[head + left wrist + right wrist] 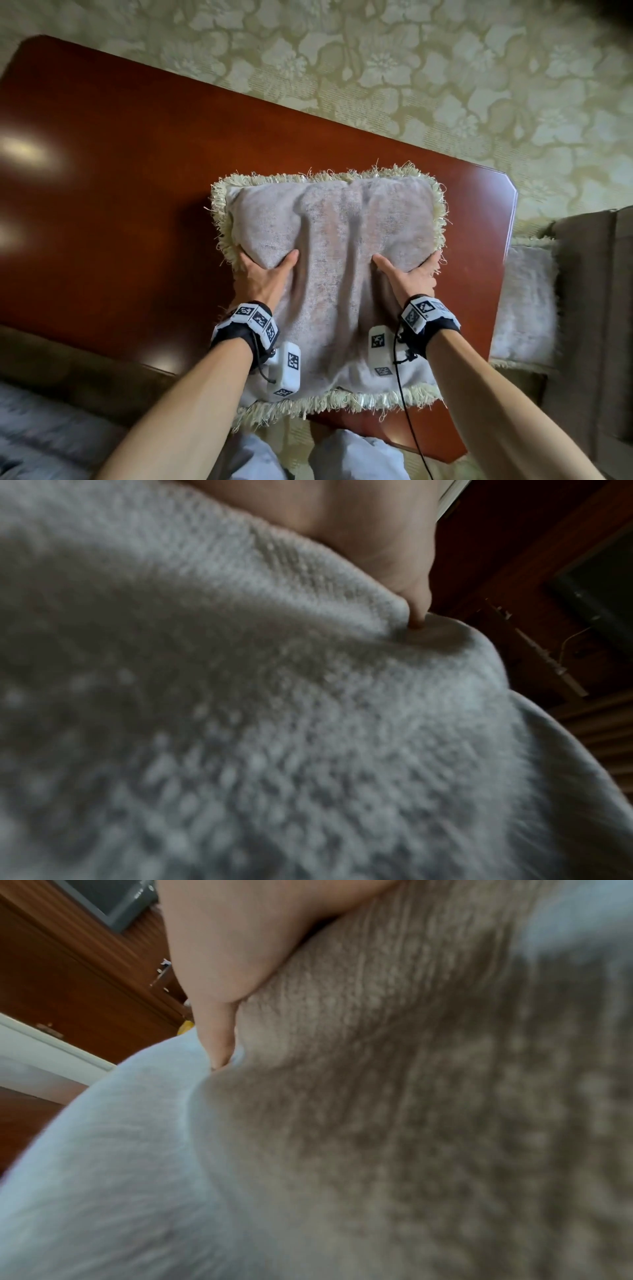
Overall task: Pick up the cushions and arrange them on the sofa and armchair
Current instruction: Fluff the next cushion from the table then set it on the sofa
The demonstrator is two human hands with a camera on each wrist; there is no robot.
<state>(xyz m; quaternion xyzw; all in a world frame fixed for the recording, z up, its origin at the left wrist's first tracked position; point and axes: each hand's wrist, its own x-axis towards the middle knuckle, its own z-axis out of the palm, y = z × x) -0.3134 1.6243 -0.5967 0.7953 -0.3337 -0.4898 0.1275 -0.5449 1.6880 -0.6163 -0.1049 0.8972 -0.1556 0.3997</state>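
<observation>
A square, pale grey-pink cushion (329,274) with a cream fringe is held above a red-brown wooden table (120,171), its near edge hanging past the table's near side toward the person's legs. The left hand (263,277) grips the cushion's left side a little beyond the middle, thumb pressed onto the top face and pointing inward, the other fingers wrapped round the fringed edge and hidden beneath. The right hand (409,274) mirrors it on the right side, thumb on top, fingers tucked under the edge. The fabric puckers into long folds between the two thumbs. In the left wrist view the thumb (394,547) digs into the knitted cover (274,723), making a small dent; the right wrist view shows the right thumb (219,988) sunk likewise into the weave (411,1096). So the cushion sits between the two hands, squeezed at both flanks, with the wrists resting over its near half. A second cushion (524,301) of the same cloth and fringe lies on a brown armchair (589,308) just right of the table. A floral cream carpet (411,68) covers the floor beyond
</observation>
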